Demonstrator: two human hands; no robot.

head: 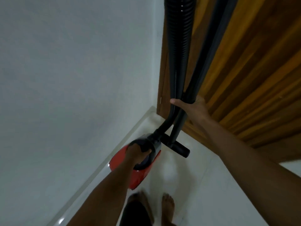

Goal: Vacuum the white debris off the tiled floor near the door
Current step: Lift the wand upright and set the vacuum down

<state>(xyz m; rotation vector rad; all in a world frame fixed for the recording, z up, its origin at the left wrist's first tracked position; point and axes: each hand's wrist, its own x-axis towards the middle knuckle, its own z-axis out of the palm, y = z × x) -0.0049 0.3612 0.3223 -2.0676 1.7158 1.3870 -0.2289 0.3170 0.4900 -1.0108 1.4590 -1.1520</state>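
Note:
A red and black vacuum cleaner (pixel 138 174) hangs above the white tiled floor (pixel 211 185) by the wall. My left hand (pixel 136 150) grips its black carry handle. My right hand (pixel 193 106) is curled round the black wand (pixel 200 62) and the ribbed hose (pixel 178 38) together, near the wooden door (pixel 252 70). The black floor nozzle (pixel 178 146) sits at the wand's lower end, just over the tiles beside the door's bottom edge. No white debris shows clearly on the pale floor.
A grey-white wall (pixel 73 70) fills the left, with a pale skirting strip (pixel 114 149) along its base. The door frame (pixel 162 82) meets the wall at the corner. My bare feet (pixel 156 204) stand on the tiles at the bottom.

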